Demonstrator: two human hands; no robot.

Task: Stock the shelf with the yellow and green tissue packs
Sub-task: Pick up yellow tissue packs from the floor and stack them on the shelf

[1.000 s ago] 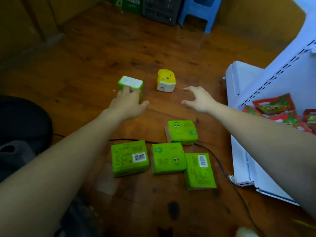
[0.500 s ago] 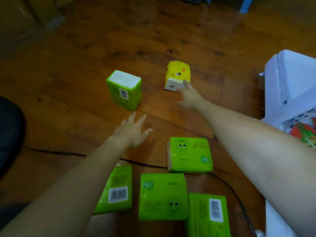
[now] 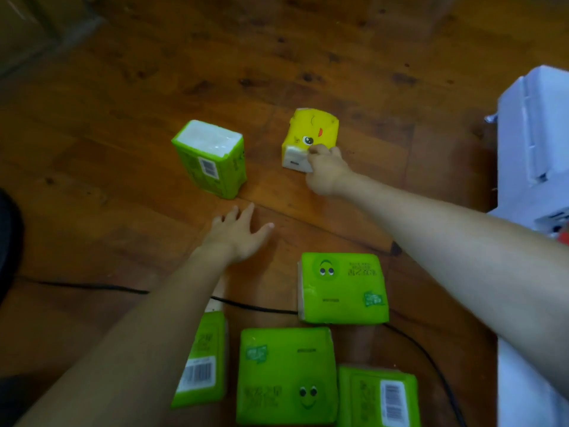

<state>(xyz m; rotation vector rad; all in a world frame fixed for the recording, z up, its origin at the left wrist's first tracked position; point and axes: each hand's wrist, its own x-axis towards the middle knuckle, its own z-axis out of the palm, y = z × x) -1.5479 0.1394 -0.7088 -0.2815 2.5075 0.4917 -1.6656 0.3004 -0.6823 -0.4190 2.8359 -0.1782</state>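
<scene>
A yellow tissue pack (image 3: 312,132) with a cartoon face lies on the wooden floor, and my right hand (image 3: 328,172) grips its near white end. One green tissue pack (image 3: 211,157) stands on end to its left, untouched. My left hand (image 3: 238,234) hovers over the floor below that pack with fingers spread and nothing in it. Several green tissue packs lie flat closer to me: one (image 3: 341,288) at the right, one (image 3: 286,374) in the middle, one (image 3: 203,362) partly under my left forearm, one (image 3: 380,396) at the bottom edge.
The white shelf unit (image 3: 535,143) stands at the right edge, its base (image 3: 523,380) reaching down the frame. A black cable (image 3: 92,286) runs across the floor under the packs. A dark object (image 3: 7,241) sits at the left edge.
My right hand has closed on the yellow pack's near end, where it only touched before. My left hand drew back from the upright green pack. The camera moved closer and lower.
</scene>
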